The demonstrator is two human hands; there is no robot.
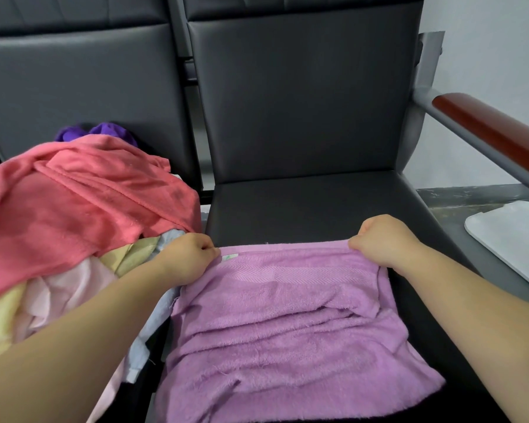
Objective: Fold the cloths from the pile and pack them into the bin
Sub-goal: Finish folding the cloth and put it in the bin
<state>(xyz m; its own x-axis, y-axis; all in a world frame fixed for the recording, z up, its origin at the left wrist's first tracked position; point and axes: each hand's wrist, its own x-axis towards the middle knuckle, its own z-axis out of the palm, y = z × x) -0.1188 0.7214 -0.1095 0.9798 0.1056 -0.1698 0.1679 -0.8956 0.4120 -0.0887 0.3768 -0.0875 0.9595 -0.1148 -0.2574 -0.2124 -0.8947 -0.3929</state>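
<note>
A lilac towel (287, 325) lies spread on the black seat (312, 209) of the right-hand chair, wrinkled across its middle. My left hand (190, 257) pinches its far left corner, beside a small white label. My right hand (382, 242) grips its far right corner. Both fists are curled on the far edge. On the left chair lies the pile of cloths (74, 215): a big coral-pink towel on top, with purple, yellow, pale pink and light blue pieces under it.
A white lid or tray (513, 242) lies on the dark floor at the right. The chair's wooden armrest (495, 132) runs along the right side. The black backrest (303, 96) rises behind the seat. No bin is clearly in view.
</note>
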